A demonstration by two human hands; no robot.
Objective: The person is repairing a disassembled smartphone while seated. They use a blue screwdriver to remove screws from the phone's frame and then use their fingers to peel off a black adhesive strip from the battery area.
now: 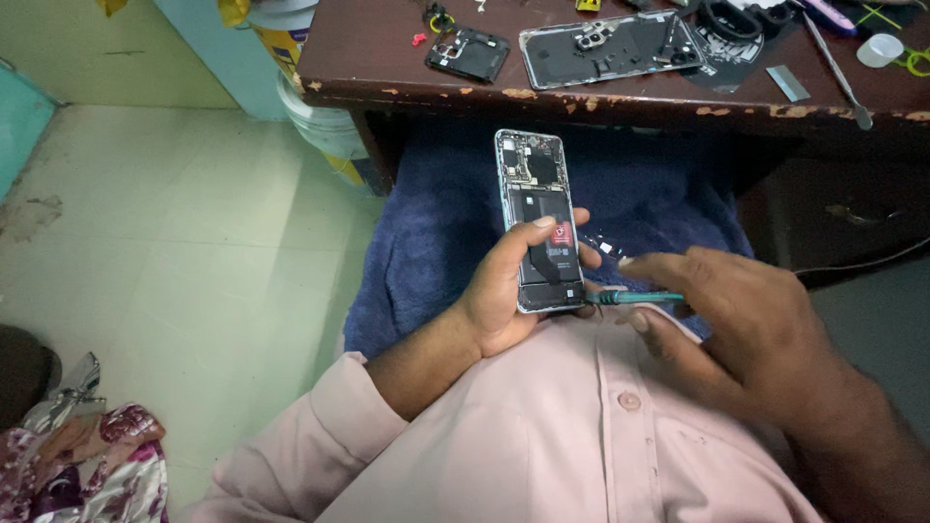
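Left hand [504, 300] grips the opened phone [539, 223] upright over the blue towel [436, 232] on the lap, right hand [746, 320] pinches a green tool [639, 297] at its lower edge — back cover [610, 46] lies on the desk [387, 58].

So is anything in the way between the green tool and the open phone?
Nothing visible. The right hand holds the green tool with its tip right at the lower edge of the open phone, which the left hand grips.
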